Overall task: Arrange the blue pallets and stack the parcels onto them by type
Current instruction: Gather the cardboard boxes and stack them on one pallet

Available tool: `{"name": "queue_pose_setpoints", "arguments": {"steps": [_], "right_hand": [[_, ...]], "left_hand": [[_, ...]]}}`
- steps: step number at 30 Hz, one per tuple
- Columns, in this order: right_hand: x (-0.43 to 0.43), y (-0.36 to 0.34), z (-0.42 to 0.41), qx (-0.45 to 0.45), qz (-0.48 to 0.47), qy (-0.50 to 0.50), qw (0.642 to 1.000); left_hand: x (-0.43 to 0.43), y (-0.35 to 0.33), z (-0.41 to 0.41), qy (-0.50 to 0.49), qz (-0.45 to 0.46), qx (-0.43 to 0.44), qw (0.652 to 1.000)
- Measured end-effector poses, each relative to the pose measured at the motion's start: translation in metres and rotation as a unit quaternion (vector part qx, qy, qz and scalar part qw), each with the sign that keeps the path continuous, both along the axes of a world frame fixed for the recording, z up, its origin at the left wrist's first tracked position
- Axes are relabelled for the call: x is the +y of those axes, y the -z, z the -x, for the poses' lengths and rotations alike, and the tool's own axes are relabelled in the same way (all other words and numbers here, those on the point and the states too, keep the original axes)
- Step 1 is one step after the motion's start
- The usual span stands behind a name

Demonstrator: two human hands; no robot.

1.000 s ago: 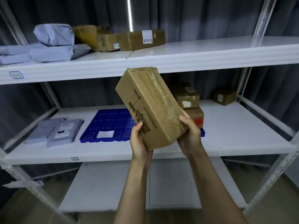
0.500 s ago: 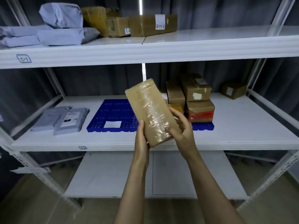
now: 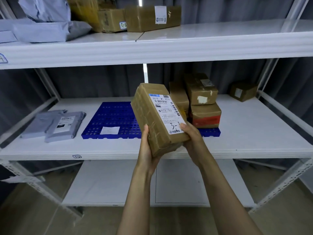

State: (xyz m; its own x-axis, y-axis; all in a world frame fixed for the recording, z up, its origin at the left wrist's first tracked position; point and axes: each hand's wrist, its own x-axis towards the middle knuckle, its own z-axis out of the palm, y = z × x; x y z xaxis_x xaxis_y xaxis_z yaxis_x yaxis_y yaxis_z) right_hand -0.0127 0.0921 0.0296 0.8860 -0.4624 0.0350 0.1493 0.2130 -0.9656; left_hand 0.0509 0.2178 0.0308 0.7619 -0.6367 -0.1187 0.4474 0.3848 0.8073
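Observation:
I hold a taped cardboard parcel (image 3: 157,116) in front of the middle shelf, its white shipping label facing me. My left hand (image 3: 146,146) grips its lower left edge and my right hand (image 3: 191,138) grips its lower right corner. Behind it a blue pallet (image 3: 111,119) lies on the middle shelf with a white slip on it. Three cardboard boxes (image 3: 201,102) are stacked on the blue pallet's right part. Two grey mailer bags (image 3: 57,123) lie left of the pallet.
A small cardboard box (image 3: 243,91) sits at the back right of the middle shelf (image 3: 254,133). The top shelf (image 3: 203,41) carries grey bags (image 3: 42,29) and several cardboard boxes (image 3: 150,17). A low shelf (image 3: 110,184) lies below. Metal uprights frame both sides.
The parcel has been turned in my hands, so its labelled face now shows instead of the taped side. It has come lower in front of the middle shelf.

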Motion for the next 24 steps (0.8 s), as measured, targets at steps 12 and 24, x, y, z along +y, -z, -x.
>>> {"name": "queue_pose_setpoints", "arguments": {"steps": [12,24], "right_hand": [[-0.028,-0.007,-0.021,0.0,0.028,0.049,0.998],[-0.053,-0.019,-0.029,-0.003,0.049,0.016,0.999]], "left_hand": [[-0.037,-0.014,-0.019,-0.164,-0.174,-0.141,0.961],[-0.053,-0.016,-0.031,-0.158,-0.201,-0.114,0.96]]}}
